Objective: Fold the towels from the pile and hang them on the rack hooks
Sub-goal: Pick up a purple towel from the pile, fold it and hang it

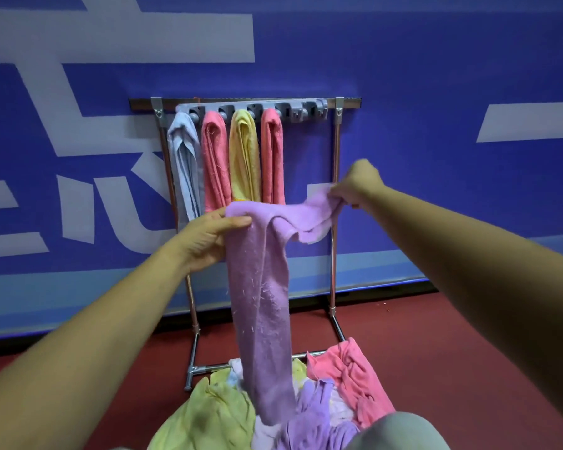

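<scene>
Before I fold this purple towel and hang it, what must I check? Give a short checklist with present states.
1. Left hand pinches the purple towel: ok.
2. Right hand grips its other top end: ok.
3. Towel hangs flat for folding: not ok, it is twisted.
4. Free hook on the rack, right of the four hung towels: ok.
5. Lower end clear of the pile: cannot tell.
</scene>
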`<state>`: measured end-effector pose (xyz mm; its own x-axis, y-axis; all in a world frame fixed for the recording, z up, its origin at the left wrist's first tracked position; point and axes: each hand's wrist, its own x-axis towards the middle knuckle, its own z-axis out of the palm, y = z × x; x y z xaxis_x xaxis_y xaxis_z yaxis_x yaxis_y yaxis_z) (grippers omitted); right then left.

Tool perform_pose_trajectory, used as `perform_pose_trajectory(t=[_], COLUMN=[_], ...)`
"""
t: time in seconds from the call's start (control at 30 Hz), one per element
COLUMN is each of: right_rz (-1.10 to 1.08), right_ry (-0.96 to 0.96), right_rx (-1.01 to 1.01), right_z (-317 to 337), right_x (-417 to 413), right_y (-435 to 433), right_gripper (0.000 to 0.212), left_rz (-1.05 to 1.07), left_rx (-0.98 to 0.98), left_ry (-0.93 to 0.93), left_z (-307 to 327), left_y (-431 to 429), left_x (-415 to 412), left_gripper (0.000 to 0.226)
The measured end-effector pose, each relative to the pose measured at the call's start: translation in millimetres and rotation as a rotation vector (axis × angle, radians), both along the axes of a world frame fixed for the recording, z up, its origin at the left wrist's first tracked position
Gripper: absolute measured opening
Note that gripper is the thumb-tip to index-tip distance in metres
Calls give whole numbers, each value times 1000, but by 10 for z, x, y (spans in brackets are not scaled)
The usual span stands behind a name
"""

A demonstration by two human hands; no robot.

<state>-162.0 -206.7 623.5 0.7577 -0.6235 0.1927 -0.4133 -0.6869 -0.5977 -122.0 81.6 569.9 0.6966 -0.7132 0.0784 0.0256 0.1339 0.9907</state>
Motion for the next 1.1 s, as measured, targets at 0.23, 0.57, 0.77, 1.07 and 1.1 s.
perform_pose_trajectory(t=[0.23, 0.57, 0.77, 1.07, 1.1], right_rz=[802, 941, 816, 684, 721], right_ry=[6, 46, -285, -133, -108], right_rx=[665, 590, 655, 637, 683], right_z=[-278, -74, 141, 42, 40], right_x=[-203, -304, -402, -375, -386], right_y=[351, 702, 594, 192, 194], right_gripper=[37, 16, 26, 21, 19], left_rz=[-76, -142, -235, -133, -127], left_rx=[158, 217, 324, 46, 30], left_ry=[-115, -98, -31, 66, 72], left_z=[344, 302, -10, 234, 312], left_y=[-145, -67, 90, 49, 11], left_x=[-122, -43, -52, 109, 95], left_gripper=[22, 43, 49, 63, 56])
